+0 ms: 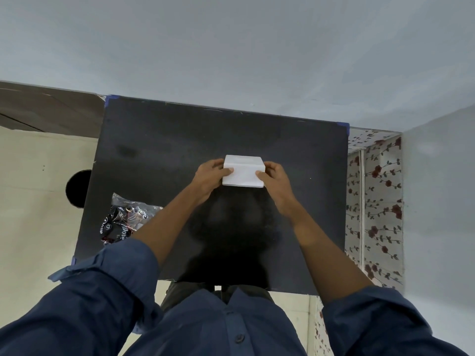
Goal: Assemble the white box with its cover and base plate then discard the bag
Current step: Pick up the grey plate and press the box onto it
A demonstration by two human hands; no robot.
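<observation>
A white box [243, 171] rests near the middle of the black table [159, 140], its top closed and a thin flat plate edge showing along its near bottom side. My left hand [211, 176] grips its left side, thumb on the front face. My right hand [274, 178] grips its right side the same way. A crumpled clear plastic bag [126, 217] with black and red print lies at the table's left, partly hidden behind my left forearm.
A round dark opening [78, 188] shows beside the table's left edge on the pale floor. A grey wall stands right behind the table. A floral curtain [375, 201] hangs to the right. Blue tape marks the table corners.
</observation>
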